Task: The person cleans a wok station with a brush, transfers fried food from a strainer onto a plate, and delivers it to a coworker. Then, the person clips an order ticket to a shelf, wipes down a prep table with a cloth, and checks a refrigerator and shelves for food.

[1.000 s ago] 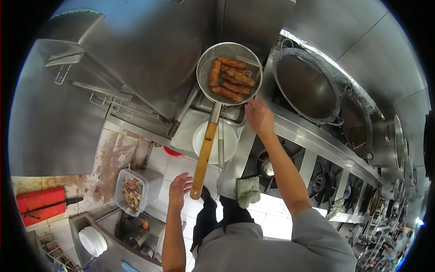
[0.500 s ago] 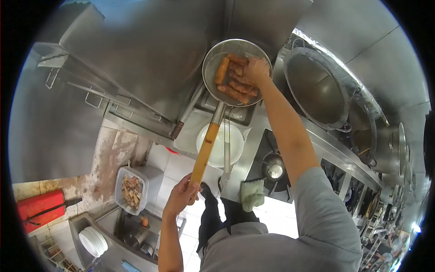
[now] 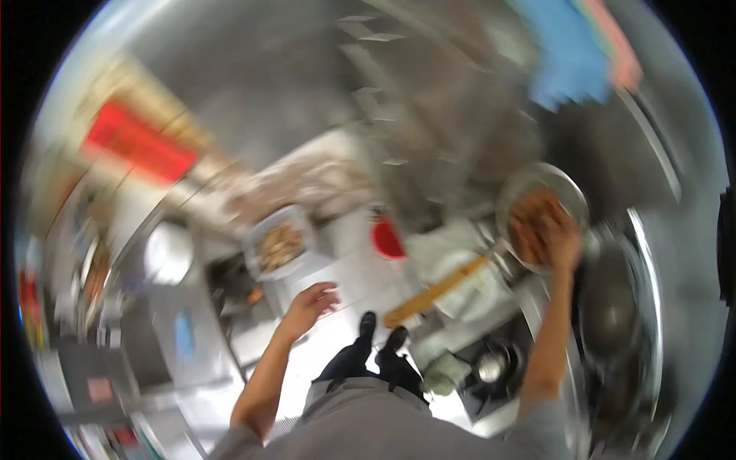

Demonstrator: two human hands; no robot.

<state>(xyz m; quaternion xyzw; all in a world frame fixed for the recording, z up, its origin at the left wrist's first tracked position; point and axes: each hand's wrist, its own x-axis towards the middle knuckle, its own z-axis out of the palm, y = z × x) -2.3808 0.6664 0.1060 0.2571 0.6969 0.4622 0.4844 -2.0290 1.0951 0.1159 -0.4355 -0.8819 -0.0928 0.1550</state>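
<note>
The view is smeared by motion. My right hand (image 3: 562, 239) is down in the round strainer (image 3: 569, 184) on the right, over the browned fried rolls (image 3: 530, 222); its fingers are blurred, so their grip is unclear. The strainer's wooden handle (image 3: 437, 291) slants down to the left, above a white bowl (image 3: 477, 295). My left hand (image 3: 313, 303) is off to the left of the handle's end, in the air, fingers apart and holding nothing.
A tub of food pieces (image 3: 280, 244) stands on the left near a red container (image 3: 388, 239). Stacked white plates (image 3: 169, 253) sit farther left. Beside the burner (image 3: 491, 366) lies a greenish cloth (image 3: 446, 374). A large wok (image 3: 609, 307) is at the right.
The view has swung left, shifting the strainer to the right of the picture. My left hand has let go of the wooden handle. My right hand remains among the rolls.
</note>
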